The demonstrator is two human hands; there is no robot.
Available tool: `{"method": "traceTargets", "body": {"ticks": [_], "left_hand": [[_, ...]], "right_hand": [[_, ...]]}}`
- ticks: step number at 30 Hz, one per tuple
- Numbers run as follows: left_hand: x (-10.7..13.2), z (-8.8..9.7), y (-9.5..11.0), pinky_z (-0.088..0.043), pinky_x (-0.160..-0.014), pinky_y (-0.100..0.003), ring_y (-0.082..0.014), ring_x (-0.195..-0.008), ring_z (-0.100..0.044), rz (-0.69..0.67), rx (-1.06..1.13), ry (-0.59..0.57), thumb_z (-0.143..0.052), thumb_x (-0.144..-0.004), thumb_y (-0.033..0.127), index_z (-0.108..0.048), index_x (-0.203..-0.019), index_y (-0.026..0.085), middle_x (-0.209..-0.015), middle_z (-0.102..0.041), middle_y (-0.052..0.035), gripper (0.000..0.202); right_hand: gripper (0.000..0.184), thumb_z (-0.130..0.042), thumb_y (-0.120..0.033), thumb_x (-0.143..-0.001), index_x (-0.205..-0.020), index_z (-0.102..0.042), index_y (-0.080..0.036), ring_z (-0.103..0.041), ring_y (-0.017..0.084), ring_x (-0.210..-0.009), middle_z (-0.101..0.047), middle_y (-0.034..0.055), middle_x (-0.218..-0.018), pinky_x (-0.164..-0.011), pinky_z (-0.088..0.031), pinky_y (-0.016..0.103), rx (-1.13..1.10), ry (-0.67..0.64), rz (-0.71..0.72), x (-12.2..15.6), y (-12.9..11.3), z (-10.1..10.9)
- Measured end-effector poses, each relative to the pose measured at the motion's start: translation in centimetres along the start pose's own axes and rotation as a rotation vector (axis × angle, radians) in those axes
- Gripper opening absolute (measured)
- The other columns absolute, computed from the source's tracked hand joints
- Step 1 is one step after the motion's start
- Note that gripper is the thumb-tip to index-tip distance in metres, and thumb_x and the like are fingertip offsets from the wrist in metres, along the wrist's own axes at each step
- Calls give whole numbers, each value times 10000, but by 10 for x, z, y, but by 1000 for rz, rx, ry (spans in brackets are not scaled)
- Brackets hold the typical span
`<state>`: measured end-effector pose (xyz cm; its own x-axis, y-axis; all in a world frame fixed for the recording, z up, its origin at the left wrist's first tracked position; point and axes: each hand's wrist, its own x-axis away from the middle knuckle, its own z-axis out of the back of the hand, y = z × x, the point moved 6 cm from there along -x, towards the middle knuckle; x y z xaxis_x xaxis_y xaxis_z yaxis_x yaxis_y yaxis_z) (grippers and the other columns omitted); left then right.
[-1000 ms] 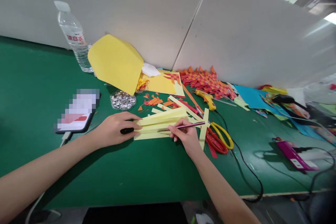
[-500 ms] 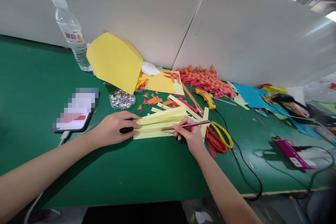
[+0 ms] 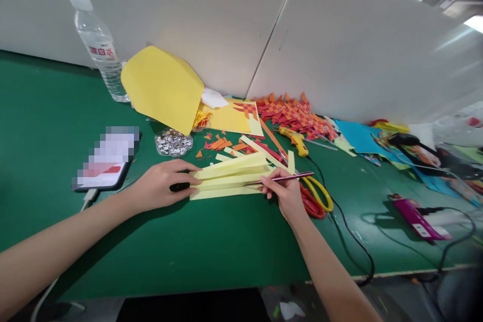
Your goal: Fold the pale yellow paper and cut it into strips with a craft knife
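Note:
Pale yellow paper point(image 3: 222, 192) lies on the green table in front of me, with a folded or raised layer along its far side. My left hand point(image 3: 168, 184) rests on its left end, fingers spread and pressing down. Between thumb and forefinger shows a short black piece point(image 3: 180, 187); what it belongs to is hidden. My right hand point(image 3: 284, 192) is closed on a slim maroon pen point(image 3: 289, 177), or a pen-like tool, whose thin grey tip points left over the paper. Red-and-yellow-handled scissors point(image 3: 320, 195) lie just right of this hand, partly covered.
Paper strips and orange scraps point(image 3: 219, 143) lie behind the paper. A phone point(image 3: 109, 158), water bottle point(image 3: 98, 50) and clear dish of small round pieces point(image 3: 173, 143) stand left. Woven orange fish point(image 3: 290, 113), a yellow glue gun point(image 3: 294, 141) and a corded purple power strip point(image 3: 418, 219) are right.
My right hand has slid right along the paper with the pen. My left hand still presses the left end. The whole view has shifted slightly.

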<state>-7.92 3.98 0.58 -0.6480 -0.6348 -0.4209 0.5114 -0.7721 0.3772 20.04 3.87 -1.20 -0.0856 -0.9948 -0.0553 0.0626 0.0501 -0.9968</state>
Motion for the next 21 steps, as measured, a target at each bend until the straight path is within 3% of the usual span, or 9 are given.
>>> {"method": "traceTargets", "body": {"ticks": [6,14,21], "left_hand": [[0,0,1,-514,-809,-296,-178,-972,-618,-2,-3,-3,-568,-846,315,-703,-960,251,-1117,-648,-46,188],[-1,-1,-1,-518,-809,-301,-182,-968,-622,4,-11,-8,-572,-842,309,-706,-959,255,-1115,-647,-43,186],[0,-1,-1,-522,-807,-303,-186,-965,-624,-2,-11,-8,-569,-841,304,-707,-951,252,-1112,-649,-46,185]], "right_hand": [[247,-772,-292,-658,-610,-553,-186,-458,68,-348,-590,-44,-453,-405,-419,210,3,39,16,-2,0,16],[241,-763,-290,-662,-603,-554,-184,-463,68,-357,-593,-40,-464,-387,-399,199,10,35,24,-3,-3,21],[251,-768,-299,-648,-593,-546,-195,-436,66,-351,-568,-54,-440,-546,-539,279,-16,54,5,-3,-4,25]]}}
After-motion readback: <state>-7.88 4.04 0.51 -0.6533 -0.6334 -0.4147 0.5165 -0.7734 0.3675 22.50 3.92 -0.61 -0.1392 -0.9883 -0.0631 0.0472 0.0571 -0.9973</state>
